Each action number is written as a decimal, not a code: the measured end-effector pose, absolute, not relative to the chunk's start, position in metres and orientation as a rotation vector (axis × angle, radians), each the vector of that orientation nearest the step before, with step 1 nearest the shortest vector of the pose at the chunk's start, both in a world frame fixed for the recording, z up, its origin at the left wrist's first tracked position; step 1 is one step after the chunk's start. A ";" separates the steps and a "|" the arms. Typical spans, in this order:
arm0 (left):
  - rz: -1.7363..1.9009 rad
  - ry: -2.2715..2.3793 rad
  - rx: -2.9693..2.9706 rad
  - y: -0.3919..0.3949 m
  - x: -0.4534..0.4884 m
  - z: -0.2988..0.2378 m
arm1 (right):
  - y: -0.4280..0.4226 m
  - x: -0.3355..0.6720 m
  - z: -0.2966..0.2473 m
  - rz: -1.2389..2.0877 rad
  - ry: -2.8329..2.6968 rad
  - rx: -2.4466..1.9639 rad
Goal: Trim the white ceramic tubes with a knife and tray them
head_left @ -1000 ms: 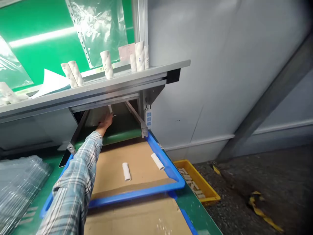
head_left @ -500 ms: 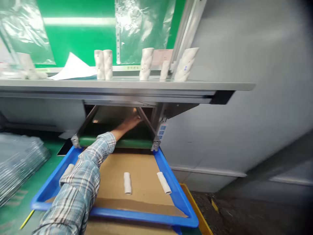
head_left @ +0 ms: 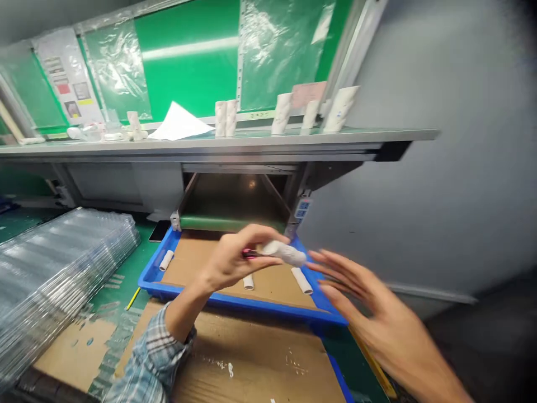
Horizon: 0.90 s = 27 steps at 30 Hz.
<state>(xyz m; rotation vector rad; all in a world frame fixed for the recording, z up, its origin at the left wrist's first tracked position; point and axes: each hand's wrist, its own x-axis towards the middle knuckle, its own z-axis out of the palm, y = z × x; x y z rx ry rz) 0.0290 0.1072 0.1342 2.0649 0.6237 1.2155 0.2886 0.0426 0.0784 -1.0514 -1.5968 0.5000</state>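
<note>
White tube (head_left: 290, 254): centre of the frame, near level, seen against the blue tray (head_left: 272, 307).
Left hand (head_left: 230, 258): thumb and fingers grasping the tube's left end.
Right hand (head_left: 373, 296): right of centre, released, fingers extended; contact with the tube's right end cannot be determined.
Tray contents: three further white tubes (head_left: 302, 281), at left, middle and right.
Green belt (head_left: 222, 223): just behind the tray.

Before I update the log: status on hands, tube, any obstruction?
Left hand gripping white tube. Right hand open by its end, contact unclear. Three more tubes in blue tray. Nothing visible in the way.
</note>
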 end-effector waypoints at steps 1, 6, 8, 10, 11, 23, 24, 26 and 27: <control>1.293 0.616 1.940 0.103 0.020 0.129 | 0.052 0.275 0.086 0.633 -1.595 -1.071; 1.435 0.622 1.758 0.105 -0.007 0.114 | 0.087 0.218 0.111 0.928 -1.522 -0.878; 1.462 0.638 1.747 0.108 -0.013 0.114 | 0.087 0.207 0.115 0.865 -1.500 -0.866; 1.463 0.681 1.767 0.110 -0.018 0.115 | 0.084 0.202 0.117 0.777 -1.500 -0.882; 1.447 0.715 1.794 0.110 -0.021 0.116 | 0.083 0.201 0.117 0.737 -1.503 -0.895; 1.347 0.884 1.951 0.107 -0.023 0.118 | 0.086 0.207 0.109 0.556 -1.595 -0.855; 1.345 0.880 1.952 0.107 -0.023 0.118 | 0.085 0.207 0.110 0.558 -1.600 -0.847; 1.346 0.870 1.944 0.107 -0.023 0.117 | 0.084 0.207 0.109 0.593 -1.592 -0.834; 1.350 0.863 1.940 0.107 -0.024 0.116 | 0.084 0.207 0.109 0.629 -1.575 -0.830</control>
